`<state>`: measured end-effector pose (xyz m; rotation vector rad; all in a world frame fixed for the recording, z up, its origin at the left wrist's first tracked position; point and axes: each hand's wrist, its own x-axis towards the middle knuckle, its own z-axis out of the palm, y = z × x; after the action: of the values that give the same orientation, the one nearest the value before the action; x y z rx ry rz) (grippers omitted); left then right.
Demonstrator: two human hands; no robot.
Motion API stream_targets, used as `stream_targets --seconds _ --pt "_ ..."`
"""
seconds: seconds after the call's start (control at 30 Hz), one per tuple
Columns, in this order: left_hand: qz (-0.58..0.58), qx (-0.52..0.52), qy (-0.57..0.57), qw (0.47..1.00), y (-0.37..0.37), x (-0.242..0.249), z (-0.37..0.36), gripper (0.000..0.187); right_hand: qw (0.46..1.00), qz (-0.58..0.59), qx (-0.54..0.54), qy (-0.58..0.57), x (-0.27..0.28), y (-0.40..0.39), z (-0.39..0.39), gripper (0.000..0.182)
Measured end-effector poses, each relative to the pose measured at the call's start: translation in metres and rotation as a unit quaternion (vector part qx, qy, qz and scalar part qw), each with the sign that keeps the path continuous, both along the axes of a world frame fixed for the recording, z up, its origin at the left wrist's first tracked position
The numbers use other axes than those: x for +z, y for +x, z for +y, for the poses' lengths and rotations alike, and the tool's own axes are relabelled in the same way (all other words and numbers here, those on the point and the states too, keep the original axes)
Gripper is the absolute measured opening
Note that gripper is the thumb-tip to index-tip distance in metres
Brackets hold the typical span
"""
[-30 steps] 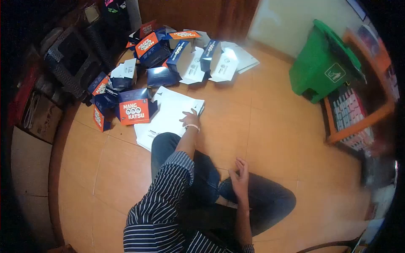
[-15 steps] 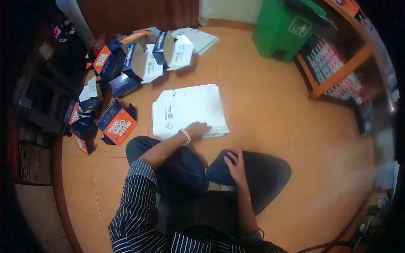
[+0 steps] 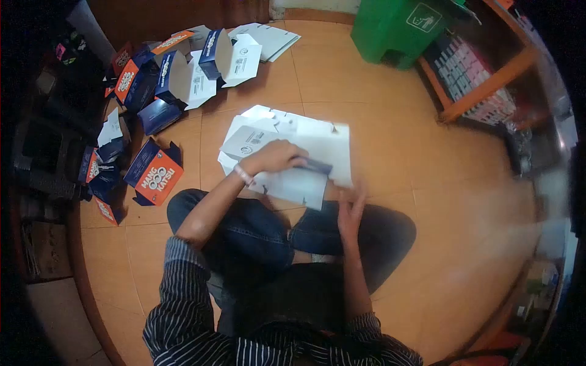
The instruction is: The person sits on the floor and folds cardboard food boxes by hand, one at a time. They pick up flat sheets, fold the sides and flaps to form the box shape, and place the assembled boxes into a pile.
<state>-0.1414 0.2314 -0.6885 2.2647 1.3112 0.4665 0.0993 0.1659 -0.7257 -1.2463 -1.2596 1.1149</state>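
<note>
My left hand (image 3: 281, 155), with a light band at the wrist, is closed on a flat white carton blank (image 3: 293, 188). The blank is lifted and partly folded over, and a dark strip of its other side shows beside my fingers. Beneath it lie more white carton blanks (image 3: 326, 143) on the floor in front of my crossed legs. My right hand (image 3: 351, 207) is blurred near the blank's right corner, above my knee. Its fingers look stretched and apart, with nothing visible in them.
Several folded orange and navy boxes (image 3: 157, 177) lie on the tiled floor to the left. Another stack of white sheets (image 3: 281, 39) is at the back. A green bin (image 3: 390, 30) and an orange wooden shelf (image 3: 482, 94) stand at the back right.
My left hand has moved up from the stack's near edge and now lifts a carton blank, which has folded over. My right hand has risen off my knee toward the blank's corner.
</note>
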Motion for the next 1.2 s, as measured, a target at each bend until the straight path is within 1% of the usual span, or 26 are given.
stream_targets --seconds 0.07,0.1,0.17,0.2,0.27,0.3,0.33,0.37,0.43,0.5,0.53,0.57,0.63,0.7,0.73,0.77,0.8,0.83,0.87,0.9,0.93,0.97,1.03,1.07,1.17,1.2 --pt "-0.086 -0.068 -0.042 0.993 0.012 0.014 -0.027 0.022 0.970 -0.147 -0.018 0.191 0.025 0.002 0.012 0.031" --pt "-0.145 -0.070 -0.085 0.983 0.017 0.022 -0.042 0.023 0.971 -0.147 -0.018 0.188 0.025 0.006 0.018 0.031" --pt "-0.227 0.051 -0.224 0.946 0.022 0.034 -0.066 0.023 0.972 0.061 0.066 0.218 0.023 0.014 0.024 0.022" --pt "-0.229 0.050 -0.229 0.945 0.022 0.036 -0.073 0.023 0.973 0.010 0.065 0.221 0.031 0.013 0.022 0.018" --pt "-0.319 0.139 -0.306 0.886 0.022 0.035 -0.083 0.024 0.971 0.010 0.082 0.226 0.038 0.008 0.020 0.017" --pt "-0.324 0.140 -0.306 0.884 0.024 0.029 -0.085 0.024 0.966 0.014 0.099 0.236 0.044 0.005 0.018 0.016" --pt "-0.322 0.088 -0.281 0.900 0.028 0.021 -0.086 0.024 0.962 -0.062 0.131 0.231 0.059 0.002 0.014 0.014" --pt "-0.319 0.036 -0.255 0.912 0.031 0.016 -0.088 0.025 0.962 -0.065 0.134 0.229 0.069 0.000 0.012 0.014" --pt "-0.358 0.054 -0.266 0.893 0.036 0.028 -0.091 0.023 0.911 -0.218 0.115 0.331 0.080 -0.006 0.011 0.013" --pt "-0.397 0.048 -0.300 0.866 0.036 0.031 -0.090 0.021 0.927 -0.209 0.091 0.297 0.083 -0.008 0.006 0.014" --pt "-0.400 0.048 -0.298 0.865 0.036 0.030 -0.090 0.021 0.912 -0.250 0.141 0.292 0.087 -0.009 0.003 0.014" --pt "-0.368 0.046 -0.272 0.888 0.034 0.029 -0.088 0.020 0.893 -0.289 0.190 0.287 0.090 -0.009 0.002 0.013" --pt "-0.333 0.045 -0.245 0.909 0.033 0.030 -0.090 0.019 0.881 -0.302 0.229 0.283 0.091 -0.008 -0.001 0.012" --pt "-0.250 0.051 -0.201 0.946 0.033 0.038 -0.094 0.016 0.865 -0.313 0.271 0.283 0.088 -0.007 0.002 0.010" --pt "-0.237 0.099 -0.199 0.946 0.035 0.051 -0.097 0.015 0.892 -0.276 0.247 0.260 0.079 -0.006 0.004 0.010" --pt "-0.236 0.101 -0.199 0.946 0.035 0.067 -0.104 0.015 0.916 -0.239 0.221 0.235 0.072 -0.005 0.005 0.011" --pt "-0.151 0.143 -0.105 0.973 0.036 0.092 -0.111 0.016 0.916 -0.237 0.221 0.238 0.068 -0.003 0.008 0.011" --pt "-0.064 0.181 -0.011 0.981 0.037 0.109 -0.119 0.017 0.950 -0.218 0.150 0.164 0.064 0.001 0.009 0.013" --pt "-0.065 0.178 -0.012 0.982 0.039 0.119 -0.127 0.017 0.974 -0.198 0.075 0.086 0.062 0.003 0.008 0.016" --pt "-0.034 0.246 0.128 0.960 0.041 0.126 -0.133 0.020 0.973 -0.199 0.072 0.088 0.065 0.005 0.007 0.016" --pt "-0.003 0.307 0.266 0.914 0.044 0.130 -0.138 0.024 0.986 -0.144 -0.006 0.088 0.070 0.006 0.006 0.018" --pt "-0.005 0.301 0.270 0.915 0.049 0.121 -0.139 0.024 0.989 -0.087 -0.085 0.088 0.076 0.007 0.004 0.021" --pt "-0.082 0.366 0.357 0.855 0.064 0.100 -0.136 0.029 0.986 -0.048 -0.103 0.125 0.089 0.003 -0.006 0.023" --pt "-0.091 0.370 0.332 0.862 0.071 0.099 -0.129 0.032 0.981 -0.010 -0.113 0.158 0.096 0.000 -0.011 0.024" --pt "-0.164 0.401 0.333 0.838 0.087 0.106 -0.106 0.028 0.969 -0.028 -0.135 0.204 0.115 -0.006 -0.019 0.025" --pt "-0.149 0.395 0.341 0.840 0.087 0.107 -0.104 0.029 0.964 -0.023 -0.147 0.221 0.114 -0.006 -0.017 0.025"
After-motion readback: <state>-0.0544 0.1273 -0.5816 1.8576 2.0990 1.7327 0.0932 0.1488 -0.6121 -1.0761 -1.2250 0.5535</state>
